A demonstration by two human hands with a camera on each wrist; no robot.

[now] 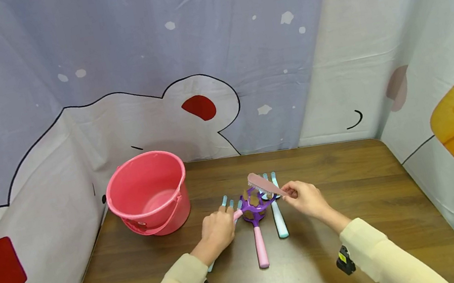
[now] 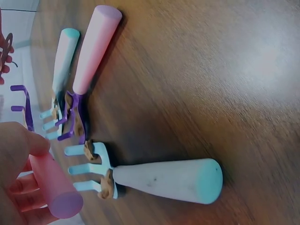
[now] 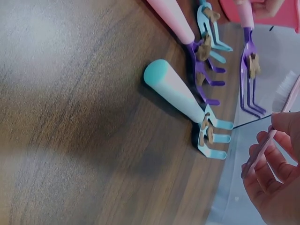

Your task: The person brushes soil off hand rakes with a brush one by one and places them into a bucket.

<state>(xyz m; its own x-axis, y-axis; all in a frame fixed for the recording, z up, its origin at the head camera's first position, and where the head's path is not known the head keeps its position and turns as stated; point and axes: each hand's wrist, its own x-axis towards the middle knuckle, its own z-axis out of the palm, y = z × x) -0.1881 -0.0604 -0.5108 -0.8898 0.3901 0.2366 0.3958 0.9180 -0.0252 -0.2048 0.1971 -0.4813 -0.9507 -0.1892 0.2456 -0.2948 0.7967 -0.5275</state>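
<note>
My left hand grips the pink handle of a small hand rake with purple tines; a brown clump is lodged in the tines. In my right hand is a pink brush, its white bristles near that rake. Whether the bristles touch it I cannot tell. Below lies another pink-handled purple rake. To its right rests a light blue rake. A second light blue rake lies under my left hand, partly hidden in the head view. Brown clumps cling to all three.
A pink bucket with its handle folded down stands at the back left of the wooden table. A printed cloth hangs behind the table and along both sides.
</note>
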